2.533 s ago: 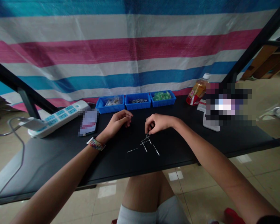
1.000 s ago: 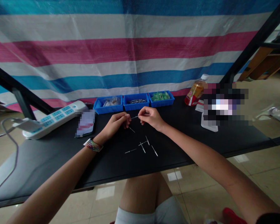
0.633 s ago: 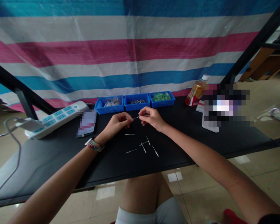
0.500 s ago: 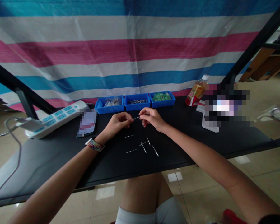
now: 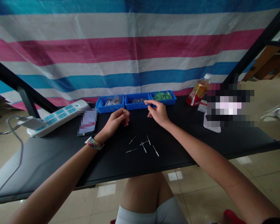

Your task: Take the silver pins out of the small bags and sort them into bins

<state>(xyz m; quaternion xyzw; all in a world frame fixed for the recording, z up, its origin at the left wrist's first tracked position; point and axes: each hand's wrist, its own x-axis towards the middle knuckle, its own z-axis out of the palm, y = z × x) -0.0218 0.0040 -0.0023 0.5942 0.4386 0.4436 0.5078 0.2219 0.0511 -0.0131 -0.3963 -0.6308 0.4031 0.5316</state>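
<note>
the small metal pins (image 5: pixel 143 145) are lying loose on the black table (image 5: pixel 49 155), scattered in a little cluster just nearer the person than both hands, at about 6 o'clock from them. no hand is touching them.

the right hand (image 5: pixel 156 112) is hovering above the table at 1 o'clock from the pins, its index finger stretching out toward the middle blue bin (image 5: pixel 137 101) and reaching just over the bin's near edge. the fingers are loosely spread and nothing is showing between them; whether a tiny piece is pinched there is too small to tell.

the left hand (image 5: pixel 116 121) is resting at 11 o'clock from the pins, fingers curling inward with thumb and fingertips drawn close together. whether it is gripping anything inside that curl cannot be told. a striped wristband (image 5: pixel 95 143) is sitting on that wrist.

three blue bins are lining the far edge of the table: the left bin (image 5: pixel 110 104) holding clear bags, the middle one holding metal parts, and the right bin (image 5: pixel 163 96) holding green pieces.

at 9 o'clock from the left hand a phone (image 5: pixel 88 122) is lying flat, and beyond it a white power strip (image 5: pixel 58 116). at 3 o'clock from the right hand a bottle (image 5: pixel 198 90) of amber drink is standing. a striped tarp (image 5: pixel 130 49) is hanging behind the table.
</note>
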